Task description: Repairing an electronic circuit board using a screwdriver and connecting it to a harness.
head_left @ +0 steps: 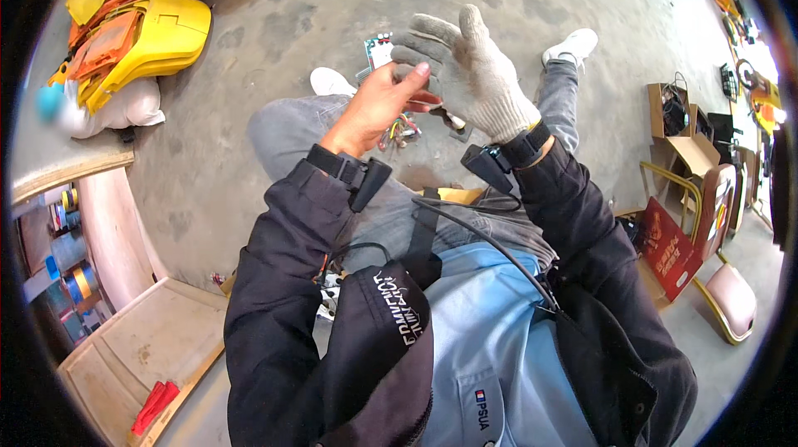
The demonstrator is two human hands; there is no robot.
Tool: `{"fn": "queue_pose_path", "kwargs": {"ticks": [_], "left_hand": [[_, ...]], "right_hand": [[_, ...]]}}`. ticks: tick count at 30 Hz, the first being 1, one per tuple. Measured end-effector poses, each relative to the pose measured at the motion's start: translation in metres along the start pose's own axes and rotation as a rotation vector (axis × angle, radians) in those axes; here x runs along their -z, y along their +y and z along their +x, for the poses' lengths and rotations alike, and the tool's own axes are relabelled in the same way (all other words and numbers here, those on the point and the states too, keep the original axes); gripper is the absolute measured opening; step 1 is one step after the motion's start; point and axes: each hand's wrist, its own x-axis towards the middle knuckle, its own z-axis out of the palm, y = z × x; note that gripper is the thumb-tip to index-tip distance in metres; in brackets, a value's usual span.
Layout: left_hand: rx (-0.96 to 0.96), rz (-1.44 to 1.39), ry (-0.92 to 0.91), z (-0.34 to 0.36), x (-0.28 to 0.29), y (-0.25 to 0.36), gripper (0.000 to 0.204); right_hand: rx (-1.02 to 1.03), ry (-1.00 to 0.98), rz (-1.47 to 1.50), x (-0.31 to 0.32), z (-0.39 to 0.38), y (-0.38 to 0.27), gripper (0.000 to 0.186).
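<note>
My left hand (381, 108), bare, is raised in front of me. Its thumb and fingers press on the fingertip side of a grey knit work glove (486, 77). That glove is on my right hand (478, 90), whose fingers are stretched, with one digit standing apart at the top. Below the hands, a bundle of coloured wires (401, 133) lies on the floor between my legs. Beside it is a small dark and pale object (453, 120), partly hidden. A white and green board (379, 51) with small parts lies just beyond my left hand.
Yellow and orange plastic shells (158, 36) are piled on a white sack (116, 106) at far left. A wooden panel (158, 339) with a red cloth (155, 405) is near left. Cardboard boxes (694, 152), a red carton (667, 249) and a metal-framed chair (731, 302) stand right.
</note>
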Motion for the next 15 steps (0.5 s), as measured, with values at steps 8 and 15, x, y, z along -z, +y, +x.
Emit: {"fn": "queue_pose_path", "kwargs": {"ticks": [8,15], "left_hand": [[-0.117,0.118,0.411,0.012,0.008,-0.015,0.041],[-0.178,-0.125,0.37,0.025,0.05,-0.016,0.032]], "right_hand": [[0.104,0.03,0.027,-0.026,0.004,0.02,0.075],[0.084,0.061,-0.124,-0.043,-0.003,0.025,0.075]]}}
